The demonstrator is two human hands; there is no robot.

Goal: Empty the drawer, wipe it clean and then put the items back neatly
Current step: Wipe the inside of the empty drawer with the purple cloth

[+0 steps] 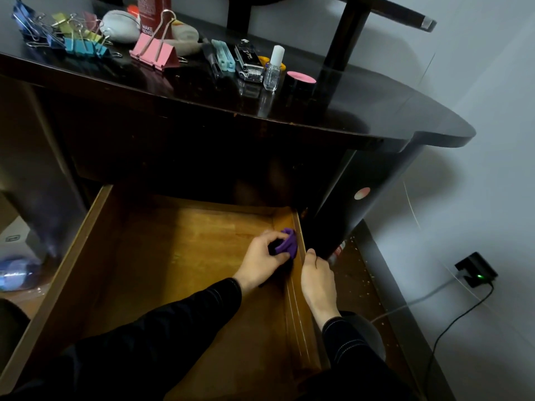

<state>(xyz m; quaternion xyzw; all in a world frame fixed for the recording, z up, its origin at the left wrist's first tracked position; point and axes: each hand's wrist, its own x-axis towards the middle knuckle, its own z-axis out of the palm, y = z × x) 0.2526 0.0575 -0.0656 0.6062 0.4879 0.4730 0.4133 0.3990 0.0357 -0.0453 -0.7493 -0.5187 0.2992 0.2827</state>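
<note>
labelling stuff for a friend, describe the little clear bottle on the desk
On the dark desk top above the open drawer, find the row of small items. The clear bottle stands upright between a silver-and-black case and a pink-topped black tub; only it is see-through, white-capped.

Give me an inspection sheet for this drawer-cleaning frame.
Surface: drawer pulled open, wooden bottom bare apart from the cloth.
Job's things: purple cloth at the drawer's right wall; binder clips, clear bottle, pink-lidded jar out on the desk top.
Clutter: nothing seen in the drawer.
Hands: left hand grips the cloth; right hand at the drawer's right rim, fingers hidden.
Cables: black cable runs from an adapter showing a green light.
Surroundings: white wall.
</note>
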